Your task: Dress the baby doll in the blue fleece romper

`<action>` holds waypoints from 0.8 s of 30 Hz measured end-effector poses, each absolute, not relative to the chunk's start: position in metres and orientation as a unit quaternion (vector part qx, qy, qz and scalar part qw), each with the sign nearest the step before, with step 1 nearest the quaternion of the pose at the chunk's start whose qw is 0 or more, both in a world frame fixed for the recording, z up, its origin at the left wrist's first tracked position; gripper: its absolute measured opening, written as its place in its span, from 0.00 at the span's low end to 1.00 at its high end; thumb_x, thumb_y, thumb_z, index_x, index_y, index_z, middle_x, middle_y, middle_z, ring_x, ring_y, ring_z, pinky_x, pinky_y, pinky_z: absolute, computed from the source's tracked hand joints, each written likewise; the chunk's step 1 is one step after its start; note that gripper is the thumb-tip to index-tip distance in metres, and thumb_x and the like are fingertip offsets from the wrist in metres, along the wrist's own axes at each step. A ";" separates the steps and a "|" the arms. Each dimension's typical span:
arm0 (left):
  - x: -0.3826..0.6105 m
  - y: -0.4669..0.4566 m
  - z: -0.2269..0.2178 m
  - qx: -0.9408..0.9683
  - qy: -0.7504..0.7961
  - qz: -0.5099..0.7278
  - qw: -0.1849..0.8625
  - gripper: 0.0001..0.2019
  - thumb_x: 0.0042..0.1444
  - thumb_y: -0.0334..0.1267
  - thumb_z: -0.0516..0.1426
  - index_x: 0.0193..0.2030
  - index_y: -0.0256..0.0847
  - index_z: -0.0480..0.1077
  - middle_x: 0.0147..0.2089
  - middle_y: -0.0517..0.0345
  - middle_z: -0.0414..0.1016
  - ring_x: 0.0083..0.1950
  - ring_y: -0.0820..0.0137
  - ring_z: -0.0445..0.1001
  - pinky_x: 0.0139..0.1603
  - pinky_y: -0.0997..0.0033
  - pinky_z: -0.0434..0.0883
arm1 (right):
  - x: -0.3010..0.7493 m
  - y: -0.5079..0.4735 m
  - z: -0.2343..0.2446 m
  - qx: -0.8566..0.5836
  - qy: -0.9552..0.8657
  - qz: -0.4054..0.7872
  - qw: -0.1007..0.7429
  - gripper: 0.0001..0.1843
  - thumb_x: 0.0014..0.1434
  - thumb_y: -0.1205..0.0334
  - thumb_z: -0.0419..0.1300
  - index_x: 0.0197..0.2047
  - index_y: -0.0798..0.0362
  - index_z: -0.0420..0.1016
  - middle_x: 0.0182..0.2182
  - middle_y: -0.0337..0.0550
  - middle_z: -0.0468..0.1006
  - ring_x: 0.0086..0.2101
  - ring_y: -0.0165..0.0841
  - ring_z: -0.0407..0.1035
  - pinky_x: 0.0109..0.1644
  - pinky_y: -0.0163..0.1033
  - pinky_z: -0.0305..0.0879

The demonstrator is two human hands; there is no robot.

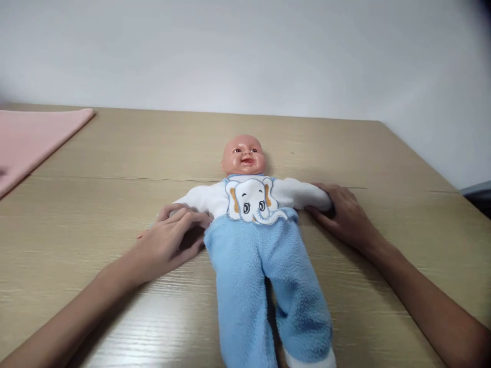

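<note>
A baby doll (245, 245) lies on its back, head away from me, arms spread out to both sides. It wears a blue and white fleece outfit with an elephant face (251, 201) on the chest. My left hand (172, 237) rests over the sleeve on the left, its fingers curled and their tips at the doll's side by the waist. On the other side, my right hand (341, 212) is closed round the end of the white sleeve (307, 193), thumb below and fingers above. The doll's feet are partly cut off by the lower edge.
The doll lies on a light wooden table (115, 153) with a seam running across it. A folded pink cloth (34, 138) lies at the far left. Behind the table stands a pale wall (230, 56). Something dark (479, 197) shows beyond the right edge.
</note>
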State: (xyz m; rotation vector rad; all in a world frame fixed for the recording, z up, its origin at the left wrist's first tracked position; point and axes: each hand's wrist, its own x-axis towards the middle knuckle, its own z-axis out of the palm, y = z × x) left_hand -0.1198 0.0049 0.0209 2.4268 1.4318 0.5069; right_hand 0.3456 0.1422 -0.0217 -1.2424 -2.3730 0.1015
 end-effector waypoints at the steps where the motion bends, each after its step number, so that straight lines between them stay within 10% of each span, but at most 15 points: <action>1: -0.118 0.006 0.022 0.833 0.504 0.176 0.142 0.09 0.77 0.39 0.56 0.61 0.50 0.72 0.57 0.58 0.85 0.59 0.61 0.82 0.70 0.52 0.64 | 0.347 0.143 -0.022 -0.449 -0.862 0.038 0.232 0.28 0.75 0.44 0.64 0.71 0.46 0.72 0.60 0.57 0.84 0.59 0.60 0.79 0.64 0.65 0.73; 14: -0.090 0.027 0.030 0.767 0.542 0.336 0.078 0.04 0.76 0.34 0.56 0.54 0.46 0.70 0.48 0.57 0.79 0.47 0.63 0.78 0.52 0.59 0.71 | 0.343 0.138 -0.002 -0.321 -0.853 -0.260 0.319 0.23 0.66 0.55 0.75 0.60 0.51 0.79 0.41 0.48 0.88 0.41 0.47 0.81 0.72 0.59 0.71; 24: 0.037 0.075 0.063 0.860 0.417 0.287 0.065 0.32 0.70 0.46 0.68 0.74 0.36 0.64 0.76 0.37 0.71 0.75 0.45 0.69 0.77 0.44 0.68 | 0.304 0.107 0.110 -0.219 -0.905 -0.310 0.193 0.14 0.74 0.57 0.66 0.60 0.50 0.79 0.39 0.45 0.86 0.43 0.50 0.78 0.65 0.61 0.70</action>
